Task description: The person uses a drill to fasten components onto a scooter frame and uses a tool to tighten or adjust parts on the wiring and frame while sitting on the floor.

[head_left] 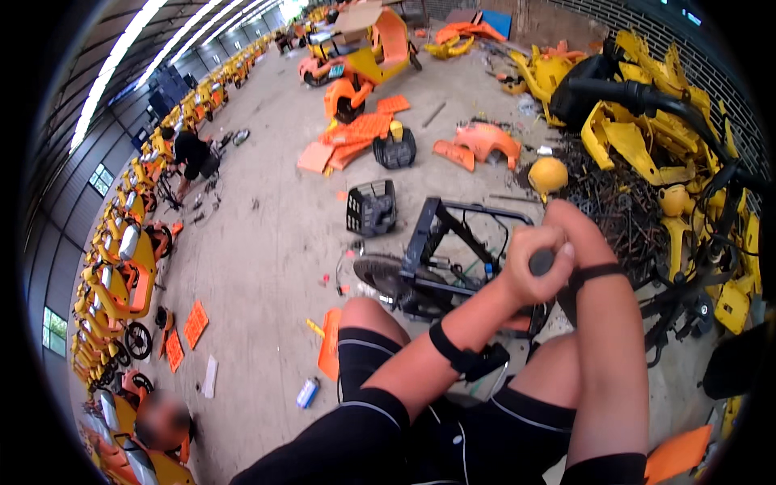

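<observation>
My left hand (pixel 527 263) is closed in a fist round a dark handle (pixel 541 261), whose rounded end shows between finger and thumb. Pressed close against it on the far right side is my right hand (pixel 572 222), bent at the wrist, with its fingers mostly hidden. What the handle belongs to cannot be seen. Below and beyond the hands, a black metal vehicle frame (pixel 424 234) lies in front of my knees, with a black-tyred wheel (pixel 378 275) at its left end.
A heap of yellow panels (pixel 622 141) and dark metal parts (pixel 618 210) lies at right. Ahead are a black plastic basket (pixel 372 208) and orange panels (pixel 360 133). Yellow scooters (pixel 129 259) line the left, where a person in black (pixel 192 153) crouches. A can (pixel 307 394) lies near my knee.
</observation>
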### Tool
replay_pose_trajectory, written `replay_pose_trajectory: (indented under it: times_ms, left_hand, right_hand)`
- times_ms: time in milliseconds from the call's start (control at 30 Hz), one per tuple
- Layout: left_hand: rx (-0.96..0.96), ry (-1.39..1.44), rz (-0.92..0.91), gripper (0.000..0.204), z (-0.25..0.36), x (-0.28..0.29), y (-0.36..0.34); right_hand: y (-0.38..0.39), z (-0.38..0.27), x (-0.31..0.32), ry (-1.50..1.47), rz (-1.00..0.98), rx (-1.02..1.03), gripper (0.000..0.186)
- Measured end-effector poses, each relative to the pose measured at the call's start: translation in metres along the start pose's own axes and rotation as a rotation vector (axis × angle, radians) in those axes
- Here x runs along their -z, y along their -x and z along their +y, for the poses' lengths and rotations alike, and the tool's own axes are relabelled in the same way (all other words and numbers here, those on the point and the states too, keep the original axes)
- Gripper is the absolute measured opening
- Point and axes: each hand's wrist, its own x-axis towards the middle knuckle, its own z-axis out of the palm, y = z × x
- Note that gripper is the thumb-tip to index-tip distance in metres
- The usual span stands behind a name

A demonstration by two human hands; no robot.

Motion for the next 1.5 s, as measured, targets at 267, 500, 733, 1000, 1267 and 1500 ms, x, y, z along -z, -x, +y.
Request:
replay_pose_trajectory:
  times_ms: [267,500,733,1000,1267,1500]
  left_hand:
    - [-0.045,-0.025,0.032,0.031,-0.006,-0.011,0.000]
    - [-0.020,-0.041,0.029,0.030,-0.004,-0.016,-0.002]
    - [-0.005,-0.053,0.038,0.030,-0.002,-0.015,-0.002]
    - [-0.063,-0.067,-0.064,0.025,-0.001,-0.042,-0.008]
    - [0.012,-0.022,0.303,0.021,-0.033,-0.031,-0.055]
    - [0.030,0.043,0.074,0.031,0.046,-0.024,-0.142]
  right_hand:
    - [-0.004,0.009,-0.023,-0.211,0.049,-0.077,0.053]
    - [-0.010,0.017,-0.023,0.141,0.059,0.091,0.035]
    - [0.017,0.007,-0.012,-0.202,0.317,-0.053,0.040]
    - [0.048,-0.008,0.003,-1.095,0.138,0.457,0.036]
    - [0.093,-0.008,0.019,-1.336,-0.121,0.339,0.036]
    - [0.114,0.017,0.063,-1.303,0.352,0.528,0.042]
